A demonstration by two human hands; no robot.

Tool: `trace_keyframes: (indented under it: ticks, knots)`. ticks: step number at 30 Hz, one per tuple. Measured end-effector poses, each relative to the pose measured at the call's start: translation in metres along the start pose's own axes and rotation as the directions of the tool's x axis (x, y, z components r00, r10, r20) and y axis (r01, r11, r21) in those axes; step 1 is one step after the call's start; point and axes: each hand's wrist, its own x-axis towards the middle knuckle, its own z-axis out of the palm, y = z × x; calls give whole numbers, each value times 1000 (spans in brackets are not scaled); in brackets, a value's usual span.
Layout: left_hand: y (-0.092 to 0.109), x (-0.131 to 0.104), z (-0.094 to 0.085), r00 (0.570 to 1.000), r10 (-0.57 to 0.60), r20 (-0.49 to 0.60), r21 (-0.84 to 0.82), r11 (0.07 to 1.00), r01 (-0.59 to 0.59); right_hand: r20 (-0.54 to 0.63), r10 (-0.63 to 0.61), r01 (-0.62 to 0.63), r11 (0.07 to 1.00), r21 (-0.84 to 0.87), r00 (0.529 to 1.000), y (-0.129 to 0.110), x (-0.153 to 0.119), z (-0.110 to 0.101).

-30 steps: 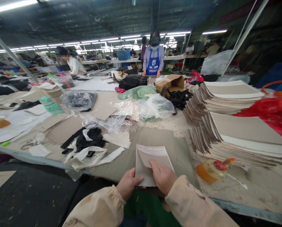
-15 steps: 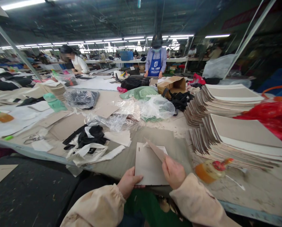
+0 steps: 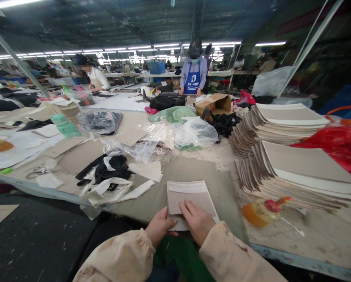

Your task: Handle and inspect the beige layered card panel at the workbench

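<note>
A small grey card panel (image 3: 190,194) with a pale strip along its far edge lies at the near edge of the table, on a larger olive-grey sheet (image 3: 190,172). My left hand (image 3: 158,226) pinches the panel's near left corner. My right hand (image 3: 197,221) lies flat on top of it, fingers pressing the surface down.
Two tall fanned stacks of grey card panels (image 3: 293,172) stand to the right, with an orange glue bottle (image 3: 259,211) lying in front. Black and white fabric scraps (image 3: 110,176), scissors (image 3: 37,171) and plastic bags (image 3: 163,139) lie to the left and beyond. Other people work at far tables.
Half a second ago my right hand held a flap of the panel lifted off it; now the flap is down flat and my right hand presses on it.
</note>
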Motion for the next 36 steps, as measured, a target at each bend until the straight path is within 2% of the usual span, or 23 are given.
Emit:
trace_keyframes:
  ticks: [6, 13, 16, 19, 21, 23, 26, 28, 30, 32, 33, 35, 36]
  knots:
    - [1, 0, 0, 1000, 5, 19, 23, 1000, -5, 9, 39, -39, 999, 12, 999, -2, -1, 5]
    - [1, 2, 1, 999, 8, 31, 31, 999, -9, 100, 70, -76, 995, 60, 993, 0, 4, 2]
    - [9, -2, 0, 996, -4, 94, 49, 999, -1, 139, 62, -76, 992, 98, 988, 6, 6, 1]
    - [23, -5, -2, 989, -48, 137, 32, 999, 44, 117, 58, -67, 995, 77, 991, 13, 6, 6]
    - [32, -1, -4, 995, -65, 70, -13, 998, 66, 84, 54, -58, 997, 48, 995, 15, 5, 10]
    - [38, 10, -6, 997, -61, -45, -39, 997, 60, 51, 41, -42, 999, 32, 998, 15, 4, 14]
    - [41, 34, -5, 984, 10, -176, -12, 1000, -12, 21, 25, -26, 998, 50, 999, 13, 4, 10]
    - [43, 46, -4, 974, 100, -202, 9, 995, -100, 2, 16, -16, 992, 126, 1000, 15, 3, 1]
    - [47, 51, -2, 964, 208, -168, -5, 977, -212, -82, 55, -35, 975, 220, 995, 22, 1, -14]
    - [53, 51, -1, 946, 307, -103, -49, 948, -313, -245, 159, -94, 962, 257, 957, 34, -1, -31]
    - [55, 50, -1, 935, 349, -68, -72, 933, -353, -342, 225, -144, 959, 245, 912, 41, -2, -38]
    - [59, 46, 0, 916, 400, -11, -96, 912, -399, -507, 348, -267, 936, 227, 788, 55, -3, -48]
    - [59, 45, 1, 911, 411, 14, -97, 908, -408, -553, 413, -326, 911, 253, 724, 62, -4, -51]
